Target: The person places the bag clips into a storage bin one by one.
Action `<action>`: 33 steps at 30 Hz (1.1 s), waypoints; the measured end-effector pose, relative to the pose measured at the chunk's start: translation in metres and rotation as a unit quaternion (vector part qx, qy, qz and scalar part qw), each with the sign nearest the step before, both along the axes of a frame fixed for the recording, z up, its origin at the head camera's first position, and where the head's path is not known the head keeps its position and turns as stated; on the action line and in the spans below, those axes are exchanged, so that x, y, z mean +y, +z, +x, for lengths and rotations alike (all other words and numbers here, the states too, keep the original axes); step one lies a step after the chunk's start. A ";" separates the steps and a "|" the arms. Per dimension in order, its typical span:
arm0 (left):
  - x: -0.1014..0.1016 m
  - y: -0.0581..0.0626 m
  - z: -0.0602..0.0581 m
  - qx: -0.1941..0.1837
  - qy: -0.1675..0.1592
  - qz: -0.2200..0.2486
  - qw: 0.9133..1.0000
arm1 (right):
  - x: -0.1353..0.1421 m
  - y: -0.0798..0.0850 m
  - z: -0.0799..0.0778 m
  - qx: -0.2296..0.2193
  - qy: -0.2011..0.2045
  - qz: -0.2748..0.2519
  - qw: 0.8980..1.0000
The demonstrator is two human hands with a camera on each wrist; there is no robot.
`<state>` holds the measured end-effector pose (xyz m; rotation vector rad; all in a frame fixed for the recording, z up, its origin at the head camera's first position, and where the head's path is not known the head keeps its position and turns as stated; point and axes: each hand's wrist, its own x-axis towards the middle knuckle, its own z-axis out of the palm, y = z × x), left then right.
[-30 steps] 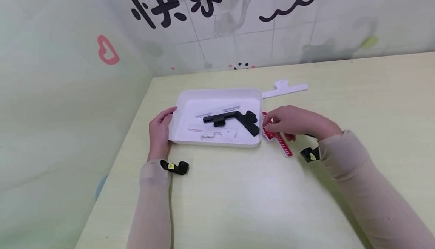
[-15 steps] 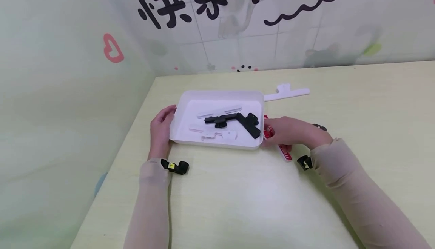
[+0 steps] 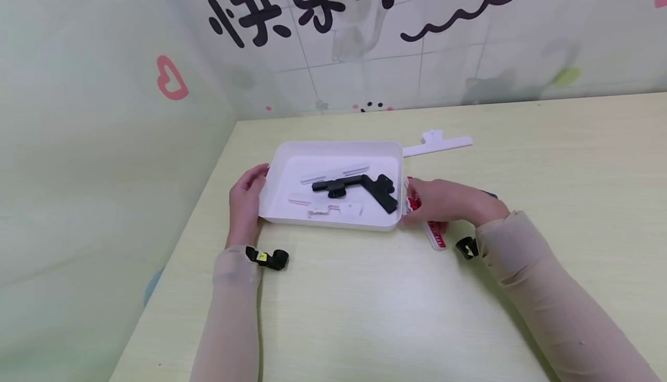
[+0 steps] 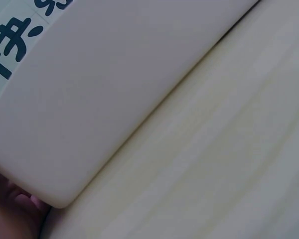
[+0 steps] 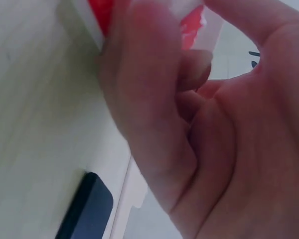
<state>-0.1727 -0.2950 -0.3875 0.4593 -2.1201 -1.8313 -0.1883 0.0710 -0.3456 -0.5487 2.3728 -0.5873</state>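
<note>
Head camera looks forward and down; left wrist view shares its white tray [image 3: 339, 149] close-up, right wrist its right hand [image 3: 440, 199].

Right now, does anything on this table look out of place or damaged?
Nothing looks spilled or visibly damaged. One white strip lies loose on the table, right of the tray; mildly odd, since similar white strips lie inside.

White tray [image 4: 104, 94] on table [image 4: 199, 159], fingers [image 4: 25, 200] at one end
</note>
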 end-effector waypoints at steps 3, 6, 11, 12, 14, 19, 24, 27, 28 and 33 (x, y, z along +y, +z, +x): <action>0.000 0.000 0.000 -0.001 0.000 -0.002 1.000 | 0.004 0.000 -0.001 0.009 0.000 -0.013 1.000; 0.001 0.002 0.001 -0.002 0.000 -0.002 1.000 | 0.007 0.002 -0.004 0.017 0.003 -0.017 1.000; 0.002 0.001 0.001 -0.007 -0.003 0.006 1.000 | 0.013 0.006 -0.004 0.003 0.004 -0.026 1.000; 0.002 0.001 0.001 -0.008 -0.003 0.008 1.000 | 0.014 0.008 -0.004 -0.001 0.003 -0.031 1.000; 0.002 0.001 0.001 -0.008 -0.002 0.003 1.000 | 0.015 0.010 -0.004 -0.005 0.003 -0.043 0.999; 0.001 0.002 0.002 -0.004 -0.005 0.005 1.000 | 0.018 0.013 -0.005 -0.009 -0.002 -0.054 0.998; 0.001 0.002 0.003 -0.003 -0.009 0.015 1.000 | 0.021 0.014 -0.009 0.006 -0.010 -0.053 0.999; 0.001 0.002 0.003 -0.003 -0.008 0.013 1.000 | 0.021 0.016 -0.010 0.028 -0.011 -0.052 0.998; 0.001 0.002 0.003 -0.004 -0.008 0.013 1.000 | 0.022 0.017 -0.010 0.037 -0.012 -0.050 0.998; 0.000 0.002 0.002 -0.006 -0.006 0.014 1.000 | 0.022 0.021 -0.012 0.075 -0.023 -0.049 0.996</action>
